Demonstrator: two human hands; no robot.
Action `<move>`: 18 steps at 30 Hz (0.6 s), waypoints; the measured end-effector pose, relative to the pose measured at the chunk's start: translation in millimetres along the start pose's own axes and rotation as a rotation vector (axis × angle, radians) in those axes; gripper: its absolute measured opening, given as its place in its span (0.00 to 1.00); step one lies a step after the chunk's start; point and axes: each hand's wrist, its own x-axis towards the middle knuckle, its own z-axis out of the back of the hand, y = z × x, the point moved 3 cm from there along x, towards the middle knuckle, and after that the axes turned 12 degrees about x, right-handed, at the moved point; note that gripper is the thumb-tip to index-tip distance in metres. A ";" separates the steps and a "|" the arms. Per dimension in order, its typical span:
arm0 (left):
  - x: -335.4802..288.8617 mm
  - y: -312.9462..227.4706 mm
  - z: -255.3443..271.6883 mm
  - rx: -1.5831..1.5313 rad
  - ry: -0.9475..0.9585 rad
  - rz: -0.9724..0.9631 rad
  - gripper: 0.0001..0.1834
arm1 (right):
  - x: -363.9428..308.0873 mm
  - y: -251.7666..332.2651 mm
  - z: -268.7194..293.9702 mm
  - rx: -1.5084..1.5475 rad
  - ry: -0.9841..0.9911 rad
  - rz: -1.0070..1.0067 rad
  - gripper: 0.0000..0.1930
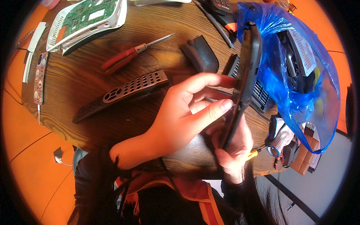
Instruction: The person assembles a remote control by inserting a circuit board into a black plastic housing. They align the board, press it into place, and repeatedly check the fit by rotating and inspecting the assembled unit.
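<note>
A long black remote control housing [249,63] stands nearly upright, edge-on, in front of me. My right hand [236,146] is closed round its lower end. My left hand [180,112] pinches its left side with thumb and fingers; whether anything small sits between them I cannot make out. To the left of the left hand lies a remote control's face shell [123,93] with rows of button holes. A black curved cover [202,54] rests beyond the left hand. Behind the housing, a dark ribbed strip [260,95] is partly hidden.
A red-handled screwdriver [129,56] lies mid-table. At the far left are a white casing with a green circuit board [86,17] and a phone in a decorated case [40,78]. A blue plastic bag [275,75] holding dark parts fills the right, near a glove [281,137].
</note>
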 end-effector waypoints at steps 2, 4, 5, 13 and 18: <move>2.1 1.8 -0.1 0.048 -0.036 -0.045 0.18 | 1.1 1.5 -2.0 0.245 -0.037 -0.198 0.39; 1.4 7.3 2.3 0.001 -0.068 0.082 0.21 | 2.1 3.7 -5.8 0.460 -0.074 -0.389 0.39; 3.0 8.4 2.1 0.010 -0.092 0.052 0.20 | 1.2 4.4 -7.9 0.510 -0.097 -0.500 0.42; 3.8 11.6 -2.6 -0.071 0.070 0.051 0.14 | -6.4 -2.5 2.1 0.655 -0.010 -0.637 0.47; 3.0 12.2 2.8 -0.215 -0.097 0.087 0.12 | 8.9 -8.1 7.2 0.358 -0.073 -0.255 0.33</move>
